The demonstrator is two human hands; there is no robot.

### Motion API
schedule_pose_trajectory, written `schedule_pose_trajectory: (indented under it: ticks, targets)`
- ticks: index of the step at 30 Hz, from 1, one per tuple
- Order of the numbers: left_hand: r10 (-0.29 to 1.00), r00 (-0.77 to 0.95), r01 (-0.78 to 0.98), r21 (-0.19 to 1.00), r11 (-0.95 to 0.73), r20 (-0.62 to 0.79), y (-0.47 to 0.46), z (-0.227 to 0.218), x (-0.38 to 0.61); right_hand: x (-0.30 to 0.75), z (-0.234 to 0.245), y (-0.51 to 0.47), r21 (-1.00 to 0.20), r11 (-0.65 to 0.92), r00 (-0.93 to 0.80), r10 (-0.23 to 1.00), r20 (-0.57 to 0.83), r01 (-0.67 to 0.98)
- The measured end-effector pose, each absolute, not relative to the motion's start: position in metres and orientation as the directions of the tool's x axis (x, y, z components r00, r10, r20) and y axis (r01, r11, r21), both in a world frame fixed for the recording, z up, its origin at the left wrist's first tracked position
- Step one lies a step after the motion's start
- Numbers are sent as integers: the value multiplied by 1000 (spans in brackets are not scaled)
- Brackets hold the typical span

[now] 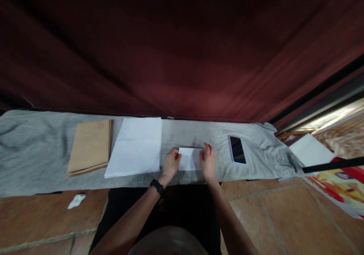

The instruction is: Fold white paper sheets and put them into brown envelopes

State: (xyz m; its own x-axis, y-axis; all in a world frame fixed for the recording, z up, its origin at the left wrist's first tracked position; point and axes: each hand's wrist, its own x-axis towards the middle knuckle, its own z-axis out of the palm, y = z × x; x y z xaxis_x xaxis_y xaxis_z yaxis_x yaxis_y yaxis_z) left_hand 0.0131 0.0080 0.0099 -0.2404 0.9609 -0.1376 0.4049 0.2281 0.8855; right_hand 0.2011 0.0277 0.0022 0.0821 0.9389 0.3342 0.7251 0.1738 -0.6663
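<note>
A small white rectangle of folded-looking paper (189,159) lies in front of me on the grey cloth (184,131). My left hand (171,162), with a black watch on its wrist, pinches the paper's left edge between thumb and fingers. At the right edge is my right hand (207,161), its thumb on the paper and its index finger stretched out past the far corner. To the left of my hands rests a stack of larger white sheets (136,147). Farther left sits a pile of brown envelopes (90,145).
A phone (237,150) in a pale purple case lies right of my hands. Behind the cloth-covered surface hangs a dark red curtain (182,73). A white scrap (76,201) is on the tiled floor (273,205). A colourful printed box (338,188) stands at the right.
</note>
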Motion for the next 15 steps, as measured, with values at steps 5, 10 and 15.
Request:
schedule_pose_trajectory:
  ticks: [5,10,15]
  targets:
    - [957,-259,513,820,253,-133,13,12,15,174,-8,8,-408,439,-296,882,368,800]
    - [952,-276,599,750,280,-135,12,14,17,163,-14,-3,-283,457,-379,879,290,843]
    - [952,-274,675,678,291,-136,9,17,19,178,-17,-4,-230,426,-357,889,286,875]
